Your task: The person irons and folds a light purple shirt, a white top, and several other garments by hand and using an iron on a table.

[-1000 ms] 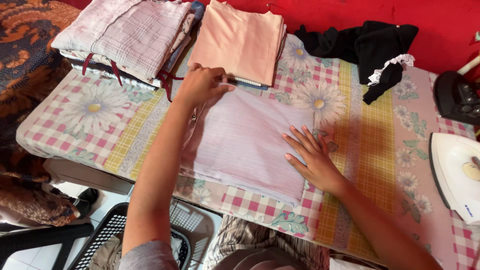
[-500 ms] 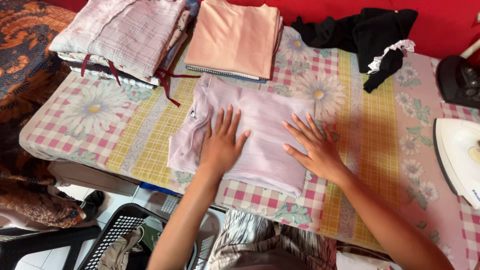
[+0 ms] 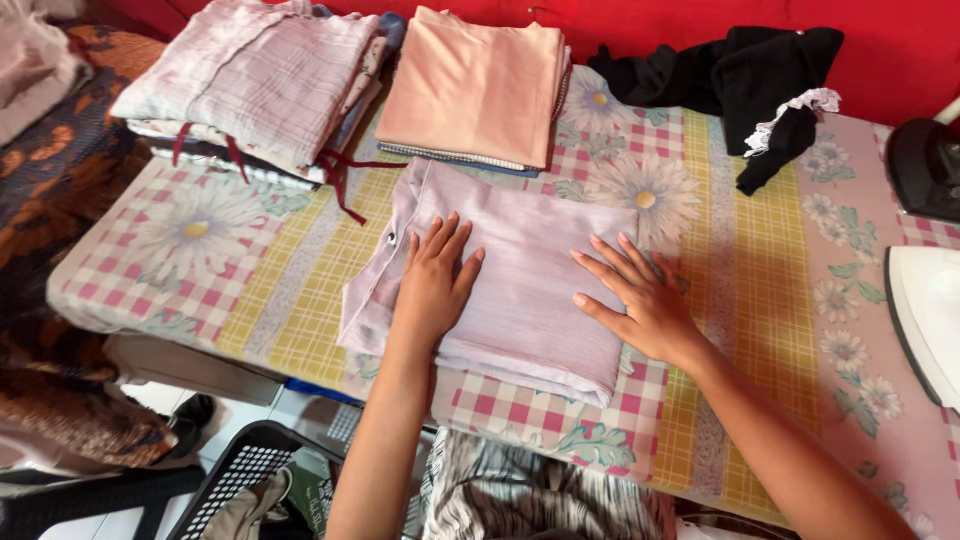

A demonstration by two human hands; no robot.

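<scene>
Left hand (image 3: 435, 285) flat, fingers spread, pressing the folded pale lilac garment (image 3: 520, 290) at the middle of the flowered checked cloth (image 3: 760, 300). Right hand (image 3: 640, 300) likewise splayed on the garment's right edge, gripping nothing. Underside of the fold hidden. White iron (image 3: 925, 320) cut off at the right edge; dark object (image 3: 925, 165) above it only partly seen. Black basket (image 3: 240, 475) below, contents unclear.
</scene>
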